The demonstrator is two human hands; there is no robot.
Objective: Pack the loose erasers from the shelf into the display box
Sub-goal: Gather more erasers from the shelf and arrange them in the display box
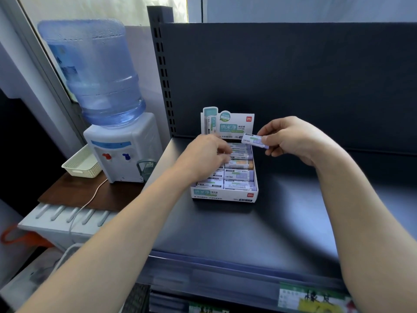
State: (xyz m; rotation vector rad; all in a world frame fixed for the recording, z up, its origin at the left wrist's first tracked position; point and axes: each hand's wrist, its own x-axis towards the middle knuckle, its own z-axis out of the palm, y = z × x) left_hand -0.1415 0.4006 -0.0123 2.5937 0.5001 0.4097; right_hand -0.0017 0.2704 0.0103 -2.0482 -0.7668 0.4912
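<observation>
A white display box (223, 195) stands on the dark shelf (259, 229), its printed header card upright at the back. Several wrapped erasers (239, 175) lie in rows inside it, one with an orange end. My left hand (207, 157) reaches over the left side of the box with curled fingers down among the erasers; whether it grips one is blurred. My right hand (288, 141) pinches a purple-and-white eraser (253, 141) just above the back right of the box.
The shelf's dark back panel (293, 75) rises behind the box. To the left, a water dispenser (121, 150) with a blue bottle and a cream basket (81, 163) stand on a brown table. Price labels run along the shelf's front edge (248, 267).
</observation>
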